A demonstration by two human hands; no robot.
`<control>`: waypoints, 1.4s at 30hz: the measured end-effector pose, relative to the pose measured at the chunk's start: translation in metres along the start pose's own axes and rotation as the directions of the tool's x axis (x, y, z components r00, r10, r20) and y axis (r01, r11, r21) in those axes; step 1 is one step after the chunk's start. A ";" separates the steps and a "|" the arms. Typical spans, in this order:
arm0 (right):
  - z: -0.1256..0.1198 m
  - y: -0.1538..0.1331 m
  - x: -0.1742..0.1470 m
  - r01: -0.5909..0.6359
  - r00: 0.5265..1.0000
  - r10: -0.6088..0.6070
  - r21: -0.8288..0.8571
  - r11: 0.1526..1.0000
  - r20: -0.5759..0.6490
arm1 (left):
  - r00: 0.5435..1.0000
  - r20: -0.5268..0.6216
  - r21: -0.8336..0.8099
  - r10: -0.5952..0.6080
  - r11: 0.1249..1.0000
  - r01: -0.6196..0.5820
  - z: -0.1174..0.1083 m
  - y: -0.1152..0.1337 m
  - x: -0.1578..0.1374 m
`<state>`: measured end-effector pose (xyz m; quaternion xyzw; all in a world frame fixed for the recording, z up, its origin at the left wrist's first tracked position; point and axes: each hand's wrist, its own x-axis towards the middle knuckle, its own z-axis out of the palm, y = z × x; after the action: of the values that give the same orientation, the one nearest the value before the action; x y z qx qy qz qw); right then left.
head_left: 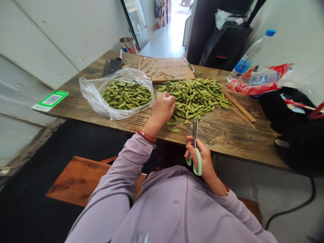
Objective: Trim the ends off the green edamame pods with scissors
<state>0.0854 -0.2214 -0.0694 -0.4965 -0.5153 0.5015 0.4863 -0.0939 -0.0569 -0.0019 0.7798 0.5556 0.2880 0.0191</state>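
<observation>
My left hand (163,107) is at the left edge of a loose heap of green edamame pods (194,94). Its fingers are curled together, and whatever they may hold is hidden. In my right hand (204,157), over the table's front edge, is a pair of scissors (194,133) with pale green handles. The blades point away from me, their tips near the front of the heap, and look nearly closed. To the left of my left hand lies a clear plastic bag (93,91), its mouth spread wide around more pods (125,95). A few single pods (173,130) lie in front of the heap.
Behind the pods is a wooden cutting board (167,67) with green scraps, beside a cleaver (112,65). Wooden sticks (240,108) lie right of the heap. Further right are a plastic bottle (249,59), a red-and-clear wrapper (263,80) and a black bag-like object (298,135). A QR-code card (52,100) lies at the left corner.
</observation>
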 end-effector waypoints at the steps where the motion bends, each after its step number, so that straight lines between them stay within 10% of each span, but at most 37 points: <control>1: 0.000 0.000 0.000 0.001 1.000 -0.001 -0.006 1.000 0.000 | 1.000 0.019 0.046 -0.008 0.999 0.007 0.002 0.003 0.003; 8: -0.001 -0.003 0.000 0.004 1.000 -0.004 -0.015 1.000 0.016 | 0.994 0.107 0.135 0.000 0.991 -0.015 0.013 0.015 -0.002; 14: -0.001 -0.003 0.000 0.005 1.000 -0.004 -0.008 1.000 0.021 | 0.988 -0.137 -0.256 -0.070 0.966 0.033 0.013 0.010 -0.024; 18: -0.002 -0.007 0.000 0.029 0.999 -0.028 -0.033 0.999 0.027 | 0.974 0.083 -0.755 -0.211 0.624 0.200 0.009 0.021 -0.045; 22: -0.005 -0.013 -0.001 0.104 0.993 -0.096 -0.137 0.985 0.063 | 0.905 0.393 -0.881 -0.166 0.214 0.422 0.006 0.039 -0.066; 32: -0.007 -0.015 -0.002 0.119 0.993 -0.109 -0.229 0.966 0.055 | 0.863 0.489 -0.872 -0.125 -0.066 0.484 0.002 0.050 -0.070; 42: -0.008 -0.016 -0.001 0.131 0.991 -0.118 -0.257 0.957 0.066 | 0.889 0.397 -0.903 -0.229 0.074 0.423 -0.005 0.054 -0.077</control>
<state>0.0933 -0.2223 -0.0534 -0.5100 -0.6192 0.4097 0.4344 -0.0670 -0.1466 -0.0123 0.4538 0.3927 0.5038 0.6214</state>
